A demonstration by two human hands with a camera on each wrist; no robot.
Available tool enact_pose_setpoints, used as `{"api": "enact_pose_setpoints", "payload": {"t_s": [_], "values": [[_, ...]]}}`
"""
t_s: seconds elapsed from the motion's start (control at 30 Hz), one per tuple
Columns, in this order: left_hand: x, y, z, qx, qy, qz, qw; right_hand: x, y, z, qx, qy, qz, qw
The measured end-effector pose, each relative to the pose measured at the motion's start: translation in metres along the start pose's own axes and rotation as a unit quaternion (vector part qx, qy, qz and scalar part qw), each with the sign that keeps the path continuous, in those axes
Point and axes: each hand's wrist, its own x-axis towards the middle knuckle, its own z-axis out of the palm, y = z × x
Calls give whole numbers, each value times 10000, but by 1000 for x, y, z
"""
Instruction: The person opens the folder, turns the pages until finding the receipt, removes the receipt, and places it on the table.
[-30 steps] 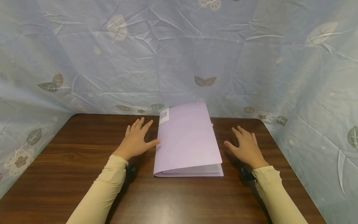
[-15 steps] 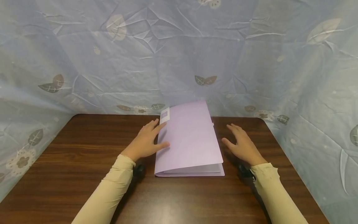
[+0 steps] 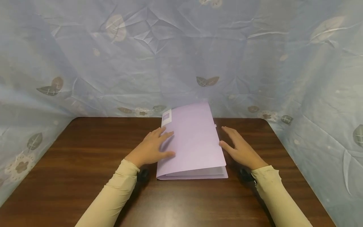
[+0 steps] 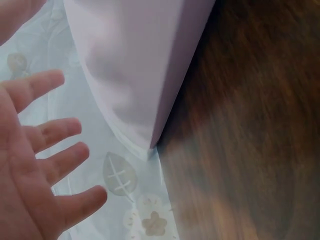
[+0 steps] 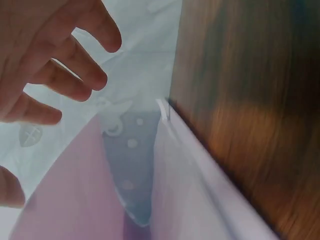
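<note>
A pale purple folder (image 3: 190, 142) lies on the brown wooden table, its spine to the left and its top cover lifted a little along the right side. Above its left edge hovers my left hand (image 3: 151, 148), fingers spread; the left wrist view shows a gap between the fingers and the folder's spine (image 4: 175, 75). My right hand (image 3: 242, 149) is at the right edge, thumb tip close to the cover; whether it touches I cannot tell. In the right wrist view, white sheets (image 5: 175, 190) show inside, under the raised cover (image 5: 75, 185).
The dark table (image 3: 85, 164) extends on both sides of the folder and in front of it. A pale blue curtain (image 3: 181, 56) with leaf and flower prints hangs behind the table and along its sides. A white label (image 3: 166, 117) marks the folder's upper left corner.
My left hand has moved right, from beside the folder to over its left edge. My right hand has moved left toward the folder's right edge. The folder stays in place.
</note>
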Motion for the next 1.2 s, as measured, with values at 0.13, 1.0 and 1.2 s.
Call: {"api": "enact_pose_setpoints", "payload": {"t_s": [0.13, 1.0, 1.2], "values": [[-3, 1, 1, -102, -122, 145, 9998, -1, -4, 1, 283, -72, -147, 9995], [-5, 2, 11, -388, -886, -276, 9949, -9, -8, 13, -730, -1878, 26, 9795], [-4, 2, 17, -468, -858, -254, 9949, -9, -8, 14, -765, -1908, 34, 9786]]}}
